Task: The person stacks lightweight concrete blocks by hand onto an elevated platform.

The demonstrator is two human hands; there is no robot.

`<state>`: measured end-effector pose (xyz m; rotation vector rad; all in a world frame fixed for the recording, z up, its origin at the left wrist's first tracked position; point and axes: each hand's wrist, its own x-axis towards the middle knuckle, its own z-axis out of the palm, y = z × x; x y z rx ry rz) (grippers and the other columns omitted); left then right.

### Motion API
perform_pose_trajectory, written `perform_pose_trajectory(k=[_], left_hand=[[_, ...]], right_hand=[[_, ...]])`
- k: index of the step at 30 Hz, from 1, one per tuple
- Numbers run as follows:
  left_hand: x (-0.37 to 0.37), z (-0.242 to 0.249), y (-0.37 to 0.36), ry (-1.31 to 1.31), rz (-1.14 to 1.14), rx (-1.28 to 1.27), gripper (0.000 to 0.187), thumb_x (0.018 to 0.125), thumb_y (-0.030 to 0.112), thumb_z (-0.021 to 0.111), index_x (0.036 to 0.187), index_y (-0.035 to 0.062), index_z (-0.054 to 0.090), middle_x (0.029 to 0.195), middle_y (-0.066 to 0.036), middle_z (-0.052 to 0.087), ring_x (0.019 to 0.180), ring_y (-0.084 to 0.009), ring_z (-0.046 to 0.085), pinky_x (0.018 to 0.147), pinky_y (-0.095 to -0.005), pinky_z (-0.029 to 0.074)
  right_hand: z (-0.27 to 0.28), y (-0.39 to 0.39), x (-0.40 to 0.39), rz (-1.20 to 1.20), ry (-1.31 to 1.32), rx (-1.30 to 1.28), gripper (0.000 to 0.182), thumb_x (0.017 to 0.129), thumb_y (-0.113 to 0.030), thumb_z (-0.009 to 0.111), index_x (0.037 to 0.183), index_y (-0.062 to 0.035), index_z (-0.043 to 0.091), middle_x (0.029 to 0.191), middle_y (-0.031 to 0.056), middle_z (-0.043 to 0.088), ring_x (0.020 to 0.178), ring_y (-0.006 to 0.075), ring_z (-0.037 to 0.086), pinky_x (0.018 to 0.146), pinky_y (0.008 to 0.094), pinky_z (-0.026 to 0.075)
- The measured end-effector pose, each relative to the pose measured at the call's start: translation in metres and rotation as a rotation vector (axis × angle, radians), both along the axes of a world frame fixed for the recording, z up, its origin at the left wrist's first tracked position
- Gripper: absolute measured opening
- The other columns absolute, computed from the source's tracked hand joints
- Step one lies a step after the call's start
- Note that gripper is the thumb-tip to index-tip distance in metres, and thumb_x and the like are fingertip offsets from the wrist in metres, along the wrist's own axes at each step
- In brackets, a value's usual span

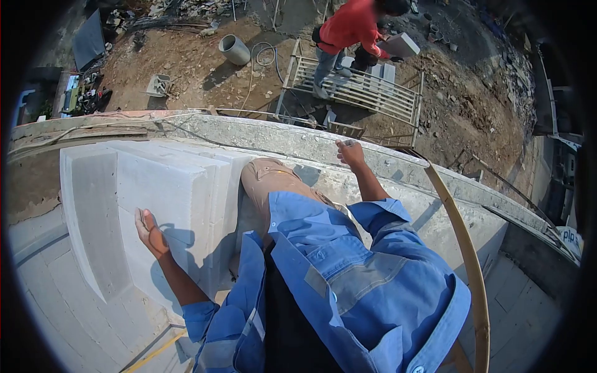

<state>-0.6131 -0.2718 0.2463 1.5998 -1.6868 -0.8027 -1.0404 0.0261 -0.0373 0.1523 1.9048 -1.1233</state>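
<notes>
My left hand [151, 232] is beside a stack of large pale lightweight concrete blocks [160, 177], fingers stretched out along the block's face and nothing held in them. Another thick block [96, 214] stands upright to the left of the stack. Over the rough concrete ledge [273, 138], my right hand [351, 153] is raised with its fingers curled in, and no object shows in it. My knee in tan trousers presses up close to the right end of the stack.
Below the ledge, a person in a red top [349, 28] stands on a slatted scaffold platform [354, 84] and holds a pale block [401, 45]. A long wooden strip [463, 242] curves past my right side. A concrete pipe [234, 50] stands on the dirt.
</notes>
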Motion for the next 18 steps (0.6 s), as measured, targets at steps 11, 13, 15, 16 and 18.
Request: perform_pose_trajectory(k=[11, 13, 15, 16, 18], left_hand=[[-0.071, 0.001, 0.020, -0.036, -0.168, -0.037, 0.062, 0.094, 0.032, 0.059, 0.142, -0.0022, 0.040, 0.145, -0.020, 0.042, 0.134, -0.0319, 0.040, 0.114, -0.0397, 0.027], [-0.091, 0.004, 0.022, -0.054, -0.211, -0.061, 0.060, 0.094, 0.030, 0.060, 0.141, -0.0018, 0.041, 0.144, -0.020, 0.043, 0.134, -0.0314, 0.041, 0.115, -0.0406, 0.026], [-0.113, 0.010, 0.027, -0.039, -0.303, -0.102, 0.057, 0.094, 0.027, 0.060, 0.139, -0.0035, 0.043, 0.142, -0.020, 0.046, 0.133, -0.0311, 0.042, 0.114, -0.0434, 0.028], [-0.123, 0.012, 0.029, -0.042, -0.303, -0.100, 0.057, 0.094, 0.027, 0.060, 0.139, -0.0035, 0.043, 0.142, -0.020, 0.046, 0.133, -0.0311, 0.042, 0.114, -0.0434, 0.028], [-0.142, 0.014, 0.031, -0.064, -0.396, -0.143, 0.057, 0.093, 0.026, 0.060, 0.137, -0.0056, 0.044, 0.140, -0.021, 0.047, 0.133, -0.0316, 0.042, 0.112, -0.0451, 0.031]], right_hand=[[-0.016, 0.013, -0.027, -0.125, 0.003, 0.011, 0.041, 0.089, -0.039, 0.067, 0.100, -0.0005, 0.061, 0.089, 0.0109, 0.065, 0.074, 0.0212, 0.067, 0.062, 0.0334, 0.054], [-0.015, 0.017, -0.034, -0.156, 0.003, 0.016, 0.040, 0.090, -0.038, 0.067, 0.101, -0.0006, 0.061, 0.090, 0.0109, 0.065, 0.075, 0.0212, 0.068, 0.063, 0.0334, 0.054], [-0.018, 0.022, -0.042, -0.190, 0.000, 0.027, 0.039, 0.090, -0.037, 0.067, 0.103, -0.0012, 0.061, 0.090, 0.0099, 0.064, 0.079, 0.0215, 0.067, 0.065, 0.0337, 0.054], [-0.017, 0.025, -0.045, -0.190, -0.003, 0.028, 0.039, 0.090, -0.037, 0.067, 0.103, -0.0012, 0.061, 0.090, 0.0099, 0.064, 0.079, 0.0215, 0.067, 0.065, 0.0337, 0.054], [-0.017, 0.029, -0.056, -0.288, -0.042, -0.043, 0.040, 0.090, -0.037, 0.066, 0.109, -0.0021, 0.060, 0.093, 0.0095, 0.064, 0.078, 0.0223, 0.067, 0.067, 0.0346, 0.055]])
